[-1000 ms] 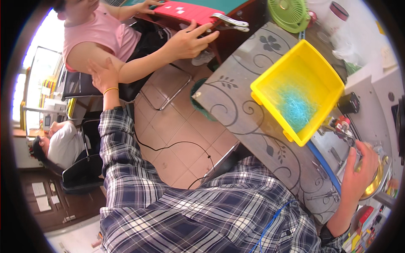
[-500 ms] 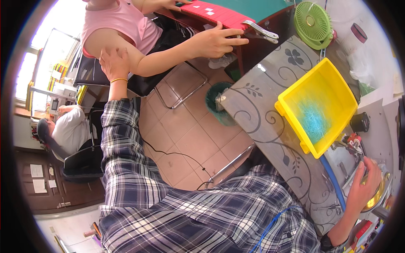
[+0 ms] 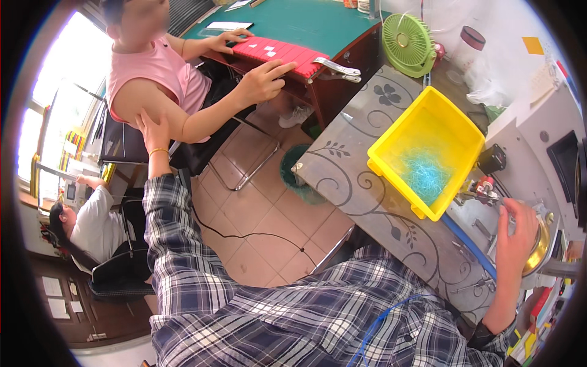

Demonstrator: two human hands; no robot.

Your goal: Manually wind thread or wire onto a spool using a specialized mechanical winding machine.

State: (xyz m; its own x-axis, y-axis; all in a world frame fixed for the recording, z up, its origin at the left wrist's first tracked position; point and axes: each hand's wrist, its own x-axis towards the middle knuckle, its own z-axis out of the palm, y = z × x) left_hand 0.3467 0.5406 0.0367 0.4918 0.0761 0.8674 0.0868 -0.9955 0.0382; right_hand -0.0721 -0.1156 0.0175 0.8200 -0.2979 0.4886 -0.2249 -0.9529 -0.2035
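My left hand rests against the upper arm of a co-worker in a pink sleeveless top. Its fingers and thumb are apart on the skin. To the right, my right hand is raised beside a machine with a brass-coloured wheel. Its fingers are loosely bent and apart from the thumb, and I see nothing in them. Just beyond it, a yellow plastic bin holds a tangle of pale blue strands. The co-worker's own hands are on a red strip-like piece with a metal clamp at its end.
The bin stands on a grey patterned table, with a green fan behind it. A blue bar runs near my right hand. A green waste bin and a black cable are on the floor. Another person sits far left.
The view has shifted, so the bin and fan appear further left. My left hand remains on the co-worker's arm. My right hand stays beside the machine.
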